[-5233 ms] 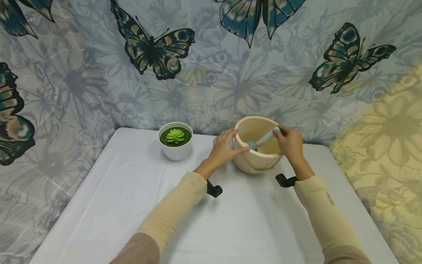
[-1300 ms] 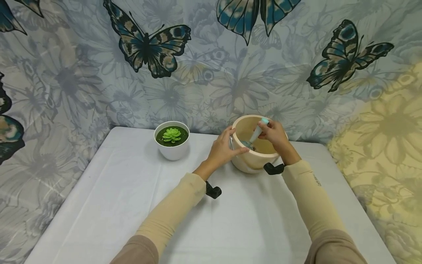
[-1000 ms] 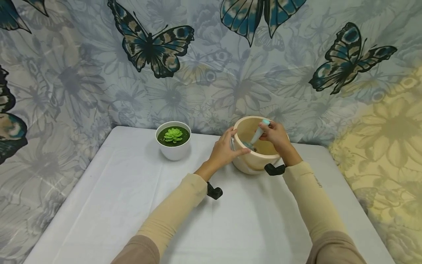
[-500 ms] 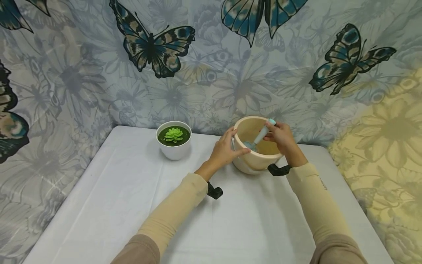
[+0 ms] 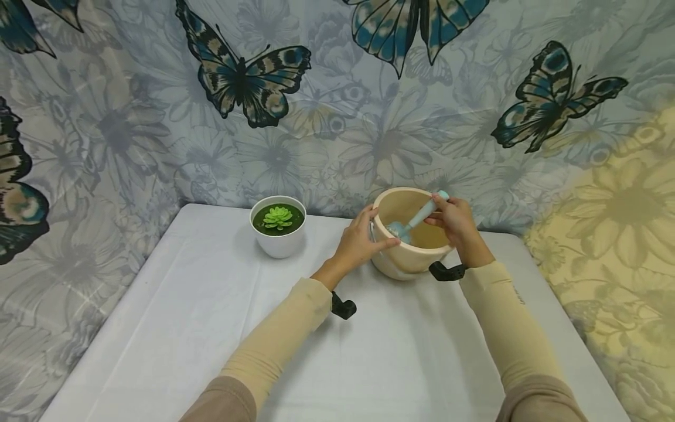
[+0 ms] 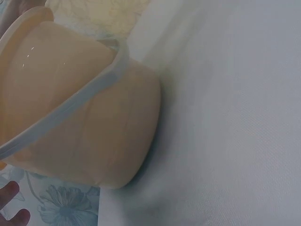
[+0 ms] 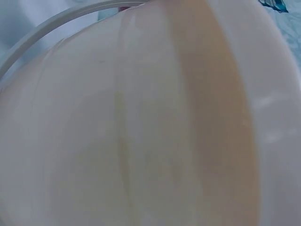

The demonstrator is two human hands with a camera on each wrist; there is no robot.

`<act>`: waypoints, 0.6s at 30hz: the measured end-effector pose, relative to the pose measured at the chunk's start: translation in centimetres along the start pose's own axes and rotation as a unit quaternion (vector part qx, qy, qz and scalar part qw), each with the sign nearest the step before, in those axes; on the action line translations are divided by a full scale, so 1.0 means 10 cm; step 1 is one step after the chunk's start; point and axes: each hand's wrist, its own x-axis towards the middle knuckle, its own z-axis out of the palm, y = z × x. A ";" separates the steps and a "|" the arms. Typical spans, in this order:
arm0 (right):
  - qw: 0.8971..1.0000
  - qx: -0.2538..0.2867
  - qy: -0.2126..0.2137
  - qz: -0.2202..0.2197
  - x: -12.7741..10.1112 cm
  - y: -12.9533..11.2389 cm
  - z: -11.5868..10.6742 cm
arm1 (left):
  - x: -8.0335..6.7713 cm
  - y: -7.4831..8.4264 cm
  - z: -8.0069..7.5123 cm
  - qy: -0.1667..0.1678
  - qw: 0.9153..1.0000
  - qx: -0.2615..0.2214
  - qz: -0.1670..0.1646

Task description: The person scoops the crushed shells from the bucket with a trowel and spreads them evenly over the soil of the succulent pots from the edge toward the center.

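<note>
A beige bucket (image 5: 408, 258) with a pale grey handle stands upright near the table's back edge. My left hand (image 5: 361, 240) holds its left side, fingers on the rim and thumb over the near rim. My right hand (image 5: 459, 225) is above the right rim and pinches the upper handle of a light-blue tool (image 5: 422, 214). The tool slants down leftward into the bucket; its broader head, of unclear kind, is at the inner left wall. The left wrist view shows the bucket's side (image 6: 94, 122) and two fingertips (image 6: 9, 193). The bucket wall (image 7: 141, 122) fills the right wrist view.
A white pot (image 5: 279, 243) with a green succulent (image 5: 278, 217) stands left of the bucket. The table (image 5: 211, 305) has a white cloth. Right behind it hangs a butterfly-printed cloth (image 5: 279, 158).
Over the last second the right hand and the tool's handle end have moved right, so the tool leans more. Earlier the hand was lower and further left. The left hand and bucket stay put.
</note>
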 end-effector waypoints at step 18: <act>0.989 0.146 0.001 0.020 -0.06 -0.08 -0.21 | -0.01 0.02 0.00 0.005 1.000 -0.003 0.004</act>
